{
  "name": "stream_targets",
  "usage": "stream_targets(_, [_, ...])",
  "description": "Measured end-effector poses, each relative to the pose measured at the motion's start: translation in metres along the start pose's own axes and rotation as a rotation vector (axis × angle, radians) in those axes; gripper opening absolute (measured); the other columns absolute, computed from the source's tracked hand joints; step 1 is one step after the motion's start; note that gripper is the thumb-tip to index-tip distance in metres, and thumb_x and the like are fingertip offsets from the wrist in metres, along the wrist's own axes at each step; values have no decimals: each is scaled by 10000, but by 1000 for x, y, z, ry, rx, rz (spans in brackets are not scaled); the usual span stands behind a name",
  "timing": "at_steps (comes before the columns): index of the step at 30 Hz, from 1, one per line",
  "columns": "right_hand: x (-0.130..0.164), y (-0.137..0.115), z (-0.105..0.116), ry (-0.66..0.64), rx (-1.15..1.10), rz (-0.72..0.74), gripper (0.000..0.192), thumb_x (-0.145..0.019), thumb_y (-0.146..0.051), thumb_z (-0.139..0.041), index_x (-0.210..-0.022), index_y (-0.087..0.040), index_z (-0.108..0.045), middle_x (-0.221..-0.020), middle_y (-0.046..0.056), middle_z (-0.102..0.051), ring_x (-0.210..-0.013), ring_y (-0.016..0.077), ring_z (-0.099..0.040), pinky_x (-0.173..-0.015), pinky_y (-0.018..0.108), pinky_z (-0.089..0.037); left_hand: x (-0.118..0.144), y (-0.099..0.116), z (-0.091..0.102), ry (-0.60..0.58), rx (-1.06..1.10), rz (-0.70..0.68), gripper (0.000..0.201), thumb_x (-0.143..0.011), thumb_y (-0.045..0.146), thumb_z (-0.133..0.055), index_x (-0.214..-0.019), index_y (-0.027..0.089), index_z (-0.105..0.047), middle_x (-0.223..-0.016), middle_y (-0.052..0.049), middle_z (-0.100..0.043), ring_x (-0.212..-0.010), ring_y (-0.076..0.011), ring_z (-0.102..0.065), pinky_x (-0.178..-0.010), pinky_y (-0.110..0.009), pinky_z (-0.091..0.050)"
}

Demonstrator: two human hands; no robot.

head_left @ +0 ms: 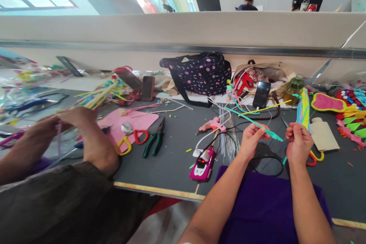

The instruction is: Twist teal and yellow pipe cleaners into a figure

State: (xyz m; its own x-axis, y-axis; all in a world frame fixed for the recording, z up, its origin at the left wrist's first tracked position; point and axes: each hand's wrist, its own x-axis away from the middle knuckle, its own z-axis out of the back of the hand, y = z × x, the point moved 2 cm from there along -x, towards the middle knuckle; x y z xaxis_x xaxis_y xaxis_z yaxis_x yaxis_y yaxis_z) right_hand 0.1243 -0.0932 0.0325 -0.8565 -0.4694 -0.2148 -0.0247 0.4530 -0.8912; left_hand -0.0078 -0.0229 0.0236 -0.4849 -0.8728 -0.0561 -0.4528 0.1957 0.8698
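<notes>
No readable text, label, brand, number or sign anywhere in view. Dotted bag (200, 73) at back of bench (174, 152): pattern only, no lettering. Phone (261, 94) right of bag: screen dark. Pink glue gun (203, 164) in front of bag: marks too small to read.

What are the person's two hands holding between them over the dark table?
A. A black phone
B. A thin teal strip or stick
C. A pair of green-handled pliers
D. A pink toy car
B: the left hand and right hand both pinch a thin teal strip, while the pliers, toy car and phone lie untouched on the table.
</notes>
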Motion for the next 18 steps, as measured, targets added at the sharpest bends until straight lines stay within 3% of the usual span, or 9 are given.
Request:
stream_targets(9, [2, 1, -3, -63, -56, -80, 285, -758, -435, -687, -825, -158, -683, -658, 2, -611, -504, 76, -470, -454, 206, -374, 1, 2, -1, 11, -22, -31, 279, -722, 376, -741, -808, 129, -643, -818, -47, -670, -603, -113, -619, -619, -245, -514])
stream_targets(18, [11, 11, -12, -391, 97, -233, 280, -688, -385, -759, -876, -185, -702, -756, 3, -660, -558, 86, -494, -496, 207, -377, -1, 5, 1, 60, -4, -112, 243, -739, 356, -733, -813, 137, -658, -825, -51, -680, -675, -128, -635, -688, -268, -529])
